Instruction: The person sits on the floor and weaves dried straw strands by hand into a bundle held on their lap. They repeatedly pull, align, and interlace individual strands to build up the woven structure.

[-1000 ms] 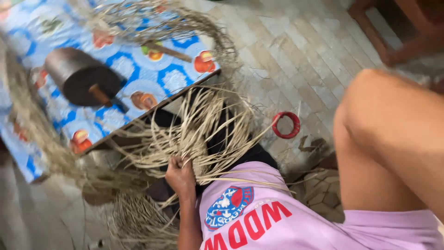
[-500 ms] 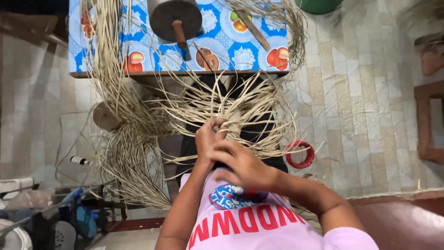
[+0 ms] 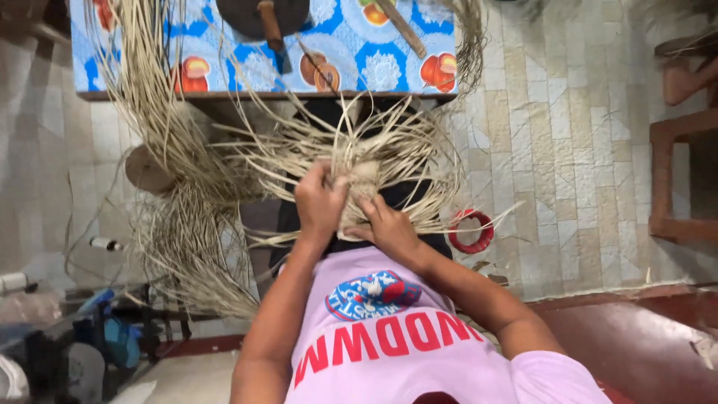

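A woven piece of pale straw strands [image 3: 366, 161] spreads out in front of me, loose ends fanning to all sides. My left hand [image 3: 320, 202] grips the woven centre from the left. My right hand [image 3: 389, 228] holds it from below on the right. A long bundle of straw [image 3: 161, 127] hangs off the table's left side down to the floor.
A table with a blue patterned cloth [image 3: 336, 52] stands ahead, bearing a dark round block with a wooden handle [image 3: 265, 15] and a stick [image 3: 400, 26]. A red tape roll [image 3: 470, 230] lies on the tiled floor. A wooden chair [image 3: 684, 150] stands right. Clutter sits at lower left.
The view has swung from a sideways look to straight down. My right hand has come in and both hands have closed on the woven centre.
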